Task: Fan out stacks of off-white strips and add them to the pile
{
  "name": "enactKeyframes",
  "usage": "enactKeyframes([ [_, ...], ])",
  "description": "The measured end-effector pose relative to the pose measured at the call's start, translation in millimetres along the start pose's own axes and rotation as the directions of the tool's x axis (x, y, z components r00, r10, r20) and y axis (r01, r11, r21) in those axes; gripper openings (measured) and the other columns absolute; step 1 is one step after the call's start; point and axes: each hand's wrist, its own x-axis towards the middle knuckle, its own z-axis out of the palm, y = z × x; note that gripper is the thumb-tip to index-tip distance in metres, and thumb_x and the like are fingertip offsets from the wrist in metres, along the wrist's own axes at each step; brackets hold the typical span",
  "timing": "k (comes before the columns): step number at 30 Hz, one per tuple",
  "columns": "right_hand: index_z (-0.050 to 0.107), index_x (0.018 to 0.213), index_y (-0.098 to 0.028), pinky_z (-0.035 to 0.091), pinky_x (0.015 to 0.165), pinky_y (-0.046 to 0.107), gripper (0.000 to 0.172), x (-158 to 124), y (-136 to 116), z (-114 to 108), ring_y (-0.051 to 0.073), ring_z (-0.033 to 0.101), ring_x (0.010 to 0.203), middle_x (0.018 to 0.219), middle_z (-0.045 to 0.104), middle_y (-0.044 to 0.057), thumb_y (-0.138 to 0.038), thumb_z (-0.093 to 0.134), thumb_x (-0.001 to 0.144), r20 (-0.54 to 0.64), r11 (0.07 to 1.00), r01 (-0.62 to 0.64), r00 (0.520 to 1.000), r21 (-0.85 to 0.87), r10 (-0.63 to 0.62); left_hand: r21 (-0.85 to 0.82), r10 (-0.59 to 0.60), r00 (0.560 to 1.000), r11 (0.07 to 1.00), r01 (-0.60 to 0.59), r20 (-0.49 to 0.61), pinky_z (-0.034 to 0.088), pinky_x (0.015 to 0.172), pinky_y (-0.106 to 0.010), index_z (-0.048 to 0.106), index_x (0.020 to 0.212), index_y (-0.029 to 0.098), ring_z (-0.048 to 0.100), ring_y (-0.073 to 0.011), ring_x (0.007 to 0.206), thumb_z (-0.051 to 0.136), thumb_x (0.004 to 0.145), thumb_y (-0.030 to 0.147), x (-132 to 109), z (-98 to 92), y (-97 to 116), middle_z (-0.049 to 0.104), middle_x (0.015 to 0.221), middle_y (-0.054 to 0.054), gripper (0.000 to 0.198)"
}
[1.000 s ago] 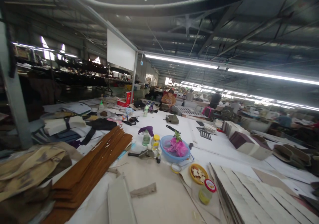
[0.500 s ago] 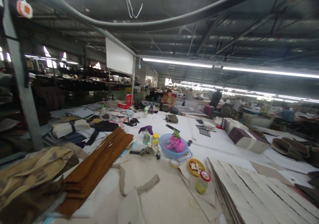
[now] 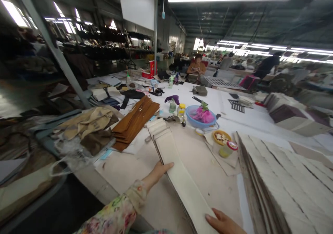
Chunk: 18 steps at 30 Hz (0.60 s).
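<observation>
Between my two hands lies a long stack of cream fabric strips [image 3: 179,164], running from the table's middle toward me. My left hand [image 3: 161,170] is closed on the stack's left edge, thumb on top and fingers hidden beneath. Near the closer end, my right hand [image 3: 223,223] grips the right edge, its thumb on the top layer and the rest partly cut off by the frame. Left of the stack rests a pile of brown strips [image 3: 135,123]. To the right lies a wide layered stack of pale pieces [image 3: 291,178].
Beyond the strips stand a blue basin [image 3: 191,120] with a pink bag, a yellow-lidded jar [image 3: 181,110], a yellow bowl [image 3: 217,141] and a red-lidded jar [image 3: 227,149]. Crumpled tan cloth [image 3: 88,124] lies at left. A person [image 3: 197,67] sits at the far end.
My view has tilted down and turned left. Both hands have come into view, holding the cream strip stack, which now lies at full length across the near table.
</observation>
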Motion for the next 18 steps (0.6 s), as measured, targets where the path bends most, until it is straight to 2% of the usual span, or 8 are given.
enactKeyframes([
  [2, 0.056, 0.104, -0.019, 0.043, 0.085, 0.031, 0.045, 0.6, 16.2, -2.8, 0.021, 0.058, 0.095, 0.101, 0.064, 0.006, -0.049, 0.043, 0.074, -0.098, 0.986, -0.079, 0.993, -0.147, 0.065, -0.019, -0.124, 0.991, 0.992, 0.126, 0.055, 0.047, 0.082, -0.042, 0.052, 0.108, 0.008, 0.056, -0.0284, 0.096, 0.07, 0.053, 0.043, 2.9, 4.2, -16.6, 0.059, 0.108, -0.016, 0.068],
  [4, 0.054, 0.109, -0.014, 0.039, 0.09, 0.034, 0.051, 9.9, 30.1, -1.5, 0.024, 0.054, 0.1, 0.111, 0.059, 0.011, -0.046, 0.049, 0.069, -0.323, 0.901, -0.191, 0.944, -0.39, 0.061, -0.026, -0.286, 0.953, 0.957, 0.29, 0.096, 0.048, 0.077, -0.044, 0.052, 0.106, 0.008, 0.057, -0.0293, 0.094, 0.072, 0.051, 0.041, 7.3, 6.0, -34.9, 0.06, 0.105, -0.016, 0.067],
  [7, 0.038, 0.124, -0.007, 0.03, 0.099, 0.035, 0.065, 37.6, 35.6, 12.7, 0.024, 0.042, 0.115, 0.126, 0.045, 0.017, -0.042, 0.047, 0.07, -0.477, 0.767, -0.211, 0.868, -0.606, -0.138, -0.036, -0.421, 0.898, 0.903, 0.429, 0.126, 0.05, 0.074, -0.042, 0.053, 0.101, 0.008, 0.058, -0.0281, 0.093, 0.073, 0.049, 0.036, 15.8, 5.9, -58.0, 0.063, 0.099, -0.015, 0.062],
  [11, 0.028, 0.13, -0.011, 0.031, 0.098, 0.037, 0.071, 75.3, 20.8, 41.0, 0.025, 0.032, 0.123, 0.134, 0.032, 0.017, -0.042, 0.049, 0.07, -0.444, 0.668, -0.19, 0.866, -0.719, -0.231, 0.052, -0.435, 0.891, 0.901, 0.432, 0.131, 0.05, 0.072, -0.039, 0.054, 0.099, 0.012, 0.061, -0.0233, 0.084, 0.068, 0.058, 0.036, 22.8, 2.9, -67.7, 0.065, 0.09, -0.01, 0.05],
  [13, 0.028, 0.131, -0.014, 0.035, 0.094, 0.04, 0.072, 86.1, 16.8, 50.3, 0.027, 0.033, 0.122, 0.134, 0.032, 0.018, -0.041, 0.051, 0.068, -0.463, 0.629, -0.24, 0.86, -0.74, -0.216, 0.248, -0.508, 0.854, 0.847, 0.471, 0.112, 0.05, 0.069, -0.039, 0.058, 0.089, 0.01, 0.062, -0.0224, 0.073, 0.061, 0.065, 0.043, 22.2, -3.0, -63.0, 0.065, 0.076, -0.01, 0.041],
  [15, 0.028, 0.131, -0.018, 0.036, 0.092, 0.04, 0.071, 91.2, 19.0, 54.7, 0.028, 0.035, 0.121, 0.134, 0.032, 0.017, -0.039, 0.051, 0.068, -0.475, 0.598, -0.268, 0.852, -0.755, -0.219, 0.523, -0.588, 0.804, 0.713, 0.467, 0.083, 0.048, 0.067, -0.041, 0.06, 0.069, 0.009, 0.061, -0.0226, 0.061, 0.05, 0.071, 0.05, 20.1, -13.8, -53.0, 0.061, 0.059, -0.01, 0.042],
  [16, 0.027, 0.131, -0.019, 0.037, 0.091, 0.04, 0.07, 92.4, 21.9, 55.6, 0.028, 0.035, 0.12, 0.134, 0.031, 0.016, -0.038, 0.051, 0.068, -0.48, 0.587, -0.274, 0.847, -0.762, -0.228, 0.649, -0.589, 0.806, 0.636, 0.418, 0.057, 0.048, 0.065, -0.041, 0.058, 0.061, 0.01, 0.059, -0.0228, 0.058, 0.047, 0.073, 0.051, 19.2, -20.8, -46.4, 0.058, 0.052, -0.009, 0.044],
  [18, 0.025, 0.132, -0.022, 0.037, 0.09, 0.04, 0.07, 93.4, 28.7, 56.2, 0.028, 0.036, 0.12, 0.135, 0.03, 0.015, -0.037, 0.05, 0.068, -0.494, 0.568, -0.288, 0.834, -0.771, -0.247, 0.814, -0.459, 0.888, 0.518, 0.263, 0.006, 0.046, 0.064, -0.04, 0.056, 0.054, 0.012, 0.058, -0.0226, 0.055, 0.044, 0.076, 0.046, 20.0, -35.9, -31.1, 0.055, 0.048, -0.008, 0.042],
])
